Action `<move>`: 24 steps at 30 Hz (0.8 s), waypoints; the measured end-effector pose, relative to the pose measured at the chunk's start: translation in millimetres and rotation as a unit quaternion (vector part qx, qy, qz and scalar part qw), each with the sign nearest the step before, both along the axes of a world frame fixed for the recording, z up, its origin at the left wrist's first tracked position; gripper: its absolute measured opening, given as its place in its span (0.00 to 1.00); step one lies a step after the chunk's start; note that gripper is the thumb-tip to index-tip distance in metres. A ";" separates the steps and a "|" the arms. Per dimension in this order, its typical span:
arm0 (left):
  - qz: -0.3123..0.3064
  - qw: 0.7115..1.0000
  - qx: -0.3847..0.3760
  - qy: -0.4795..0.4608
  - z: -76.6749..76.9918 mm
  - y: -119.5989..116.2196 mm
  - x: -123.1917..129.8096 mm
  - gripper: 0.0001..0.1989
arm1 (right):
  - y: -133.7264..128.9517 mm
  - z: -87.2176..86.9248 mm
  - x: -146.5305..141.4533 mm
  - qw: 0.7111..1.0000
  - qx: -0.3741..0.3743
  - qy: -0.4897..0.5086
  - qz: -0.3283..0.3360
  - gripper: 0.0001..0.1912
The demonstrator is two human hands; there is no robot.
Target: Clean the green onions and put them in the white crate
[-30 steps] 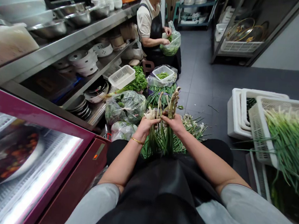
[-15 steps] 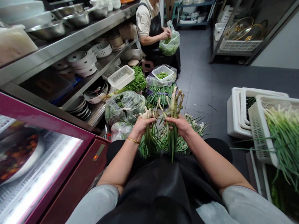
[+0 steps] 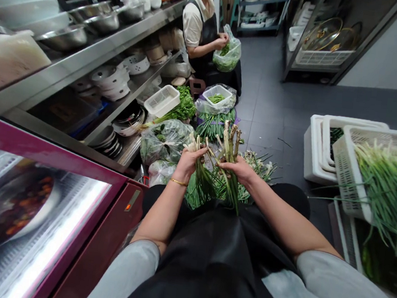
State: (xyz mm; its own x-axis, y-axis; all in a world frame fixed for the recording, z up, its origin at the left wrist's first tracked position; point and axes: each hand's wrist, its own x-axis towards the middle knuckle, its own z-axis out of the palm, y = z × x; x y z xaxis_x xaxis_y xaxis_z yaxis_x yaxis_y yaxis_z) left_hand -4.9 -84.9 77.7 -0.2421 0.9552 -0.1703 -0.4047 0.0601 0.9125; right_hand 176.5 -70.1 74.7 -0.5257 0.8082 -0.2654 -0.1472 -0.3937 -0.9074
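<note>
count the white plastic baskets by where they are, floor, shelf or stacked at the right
White perforated plastic basket on the lower steel shelf: 1
Small white basket of greens on the floor: 1
White baskets and tubs stacked at the right: 3
Total: 5

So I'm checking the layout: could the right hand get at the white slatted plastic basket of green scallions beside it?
Probably yes, but not freely: the right hand is gripping a bunch of scallions. The white slatted plastic basket sits open-topped on that side, nothing between.
</note>
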 end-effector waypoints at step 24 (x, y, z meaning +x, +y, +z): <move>-0.066 0.998 0.010 0.014 11.5 6.1 -12.6 0.19 | 17.4 -27.6 -12.5 0.987 0.123 -0.083 0.065 0.18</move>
